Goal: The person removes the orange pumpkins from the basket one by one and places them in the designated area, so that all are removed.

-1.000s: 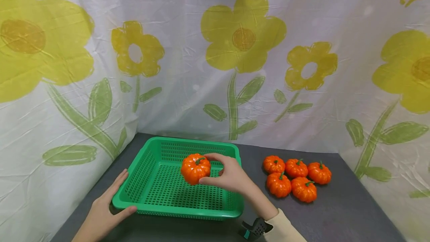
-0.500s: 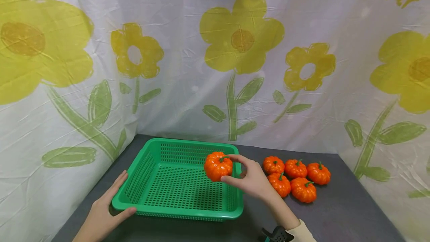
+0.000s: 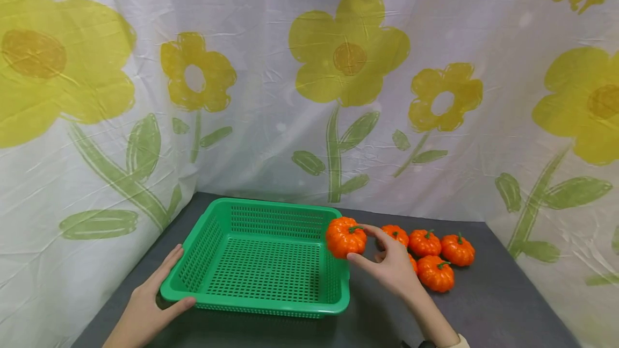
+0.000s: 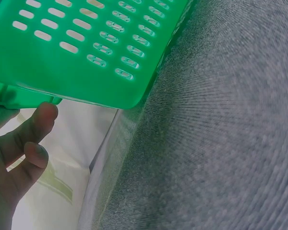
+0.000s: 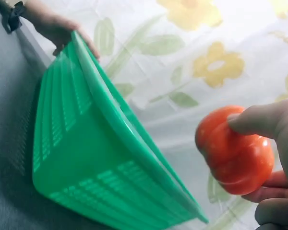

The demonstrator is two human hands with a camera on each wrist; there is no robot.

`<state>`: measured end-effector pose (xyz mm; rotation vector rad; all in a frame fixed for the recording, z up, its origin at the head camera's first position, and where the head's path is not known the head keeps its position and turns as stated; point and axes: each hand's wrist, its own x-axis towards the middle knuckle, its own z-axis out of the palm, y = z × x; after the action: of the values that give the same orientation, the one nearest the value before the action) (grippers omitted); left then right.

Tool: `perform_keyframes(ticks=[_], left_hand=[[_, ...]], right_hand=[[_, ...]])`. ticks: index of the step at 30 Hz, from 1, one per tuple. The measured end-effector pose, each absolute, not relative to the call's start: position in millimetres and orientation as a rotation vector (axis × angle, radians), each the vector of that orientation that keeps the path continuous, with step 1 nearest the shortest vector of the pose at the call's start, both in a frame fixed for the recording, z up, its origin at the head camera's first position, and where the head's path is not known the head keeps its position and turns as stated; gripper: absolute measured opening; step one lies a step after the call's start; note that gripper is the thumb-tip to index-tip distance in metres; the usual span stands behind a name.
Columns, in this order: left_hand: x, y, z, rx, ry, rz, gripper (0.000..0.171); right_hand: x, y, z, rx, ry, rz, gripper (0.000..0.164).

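Note:
My right hand (image 3: 389, 265) pinches a small orange pumpkin (image 3: 345, 237) between thumb and fingers, its green stem facing my hand. It is held above the right rim of a green plastic basket (image 3: 251, 305); in the right wrist view the pumpkin (image 5: 235, 151) stands apart from the basket wall (image 5: 86, 148). At the basket's near left corner my left hand (image 3: 147, 305) holds the rim, thumb along the front edge and fingers along the left side. In the left wrist view some of its fingers (image 4: 26, 132) hang loosely below the rim.
Several more orange pumpkins (image 3: 437, 273) sit grouped on the dark grey table (image 3: 503, 305) right of the basket, some partly hidden behind my right hand. A white curtain (image 3: 271, 122) with painted yellow flowers encloses the back and sides.
My right hand has carried the pumpkin rightward, from over the basket's middle to over its right rim. The left hand and the basket have stayed in place.

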<state>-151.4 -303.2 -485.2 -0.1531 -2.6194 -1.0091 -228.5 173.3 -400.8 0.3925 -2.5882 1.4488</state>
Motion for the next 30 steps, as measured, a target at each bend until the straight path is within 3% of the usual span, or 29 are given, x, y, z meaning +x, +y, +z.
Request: perform_keyframes(ticks=[14,21,30], left_hand=[[-152.4,-301.1,-482.9,-0.193,-2.585,-1.002,0.101],[-152.8,-300.9,-481.6,-0.18,-2.592,-0.994,0.1],[-151.7,-303.0,-482.5,-0.141,-2.645,-1.009,0.1]], right_hand=[[-219.9,242.9,-414.7,0.084,-2.57,1.289,0.073],[-208.5,264.0,-422.1,0.026,-2.547,1.196,0.068],[-199.5,292.5,-427.7,-0.167,-2.6,1.097,0.079]])
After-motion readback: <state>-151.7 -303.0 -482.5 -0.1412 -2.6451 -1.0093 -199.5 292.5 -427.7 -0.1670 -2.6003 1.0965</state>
